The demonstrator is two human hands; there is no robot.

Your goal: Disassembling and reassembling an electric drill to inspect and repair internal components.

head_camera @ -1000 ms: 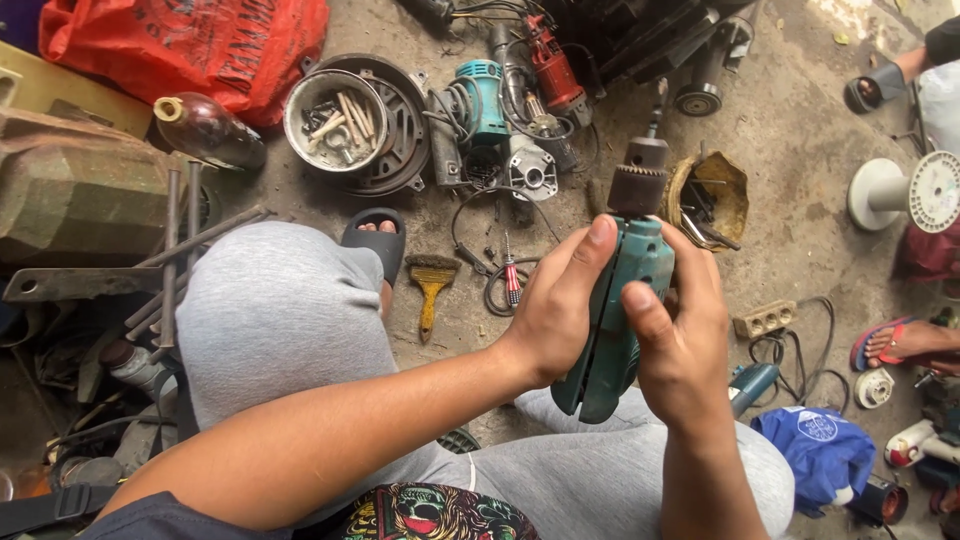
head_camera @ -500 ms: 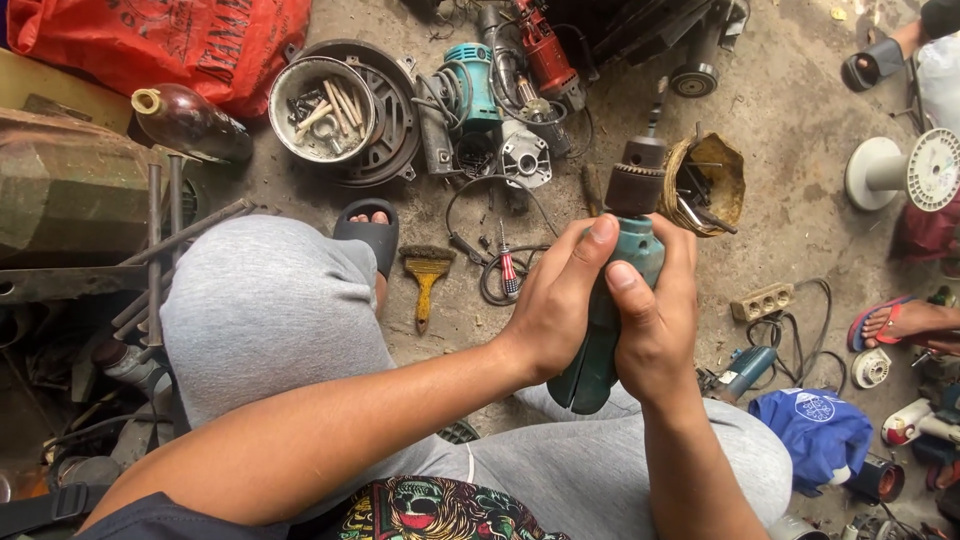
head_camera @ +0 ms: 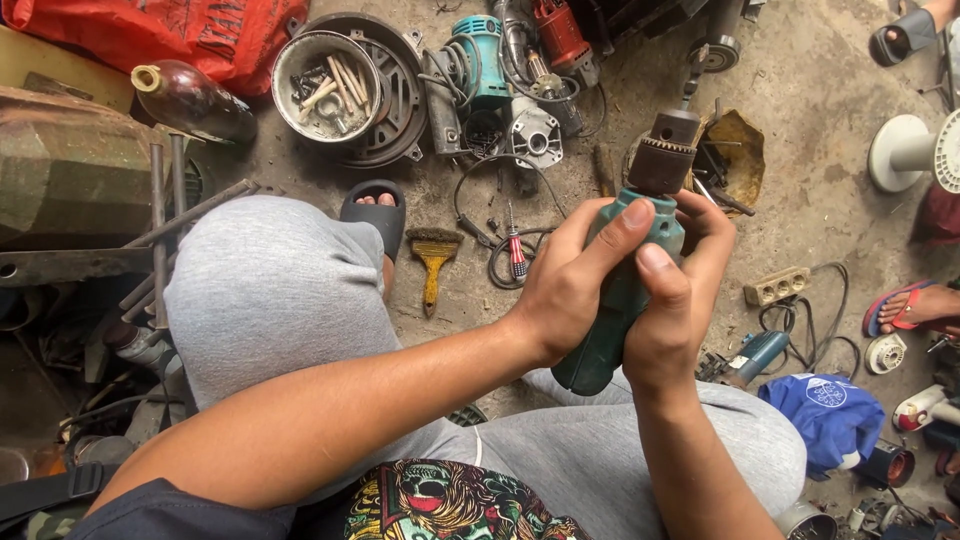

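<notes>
Head view is showing both hands wrapping a green electric drill [head_camera: 620, 300], chuck [head_camera: 665, 155] pointing up, held above the lap. Left hand [head_camera: 565, 285] is gripping the drill body; right hand [head_camera: 675, 305] is closing around its other side. A slipping grip would likely be dropping the drill onto the gray-trousered knee or the cluttered floor. Crowding the floor just beyond are a yellow-handled brush [head_camera: 433, 262], a red-handled screwdriver [head_camera: 516, 255], a dismantled teal power tool [head_camera: 478, 62], a metal bowl of bolts [head_camera: 327, 85] and a white power strip [head_camera: 777, 286].
</notes>
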